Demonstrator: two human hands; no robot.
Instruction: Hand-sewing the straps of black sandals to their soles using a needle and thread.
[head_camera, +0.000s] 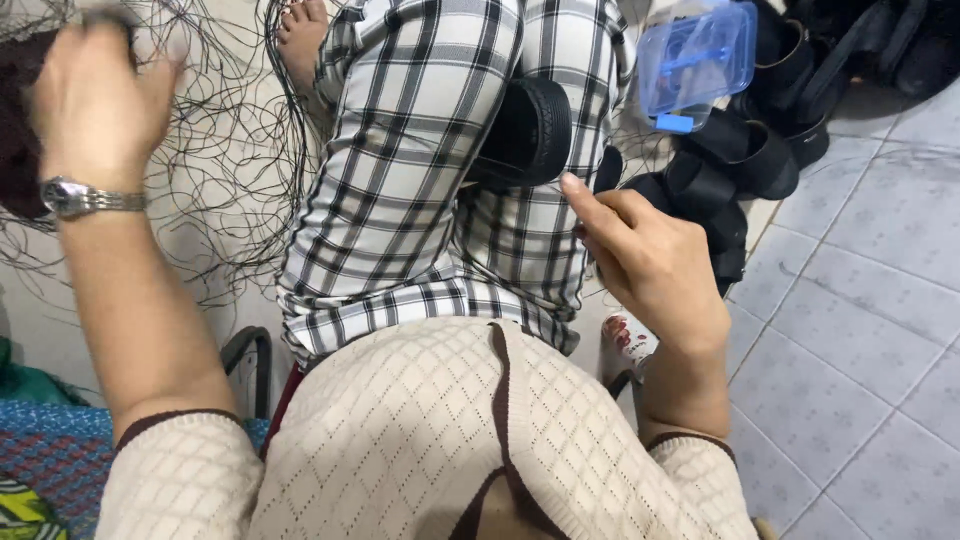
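Note:
My left hand (95, 95), with a silver wristwatch (75, 197) on it, is raised at the upper left and motion-blurred, in front of a tangle of thin black threads (235, 130). Whether it holds any thread is unclear. My right hand (650, 260) hovers at centre right with its fingers curled together and one fingertip pointing up toward a black sandal (525, 135). That sandal rests on my lap, on plaid trousers (420, 150). Nothing solid shows in the right hand.
A clear blue plastic box (695, 60) sits on a pile of black sandals (740, 160) at the upper right. Grey floor tiles (860, 330) spread to the right. A bare foot (300, 35) lies among the threads. A patterned cloth (50, 460) is at the lower left.

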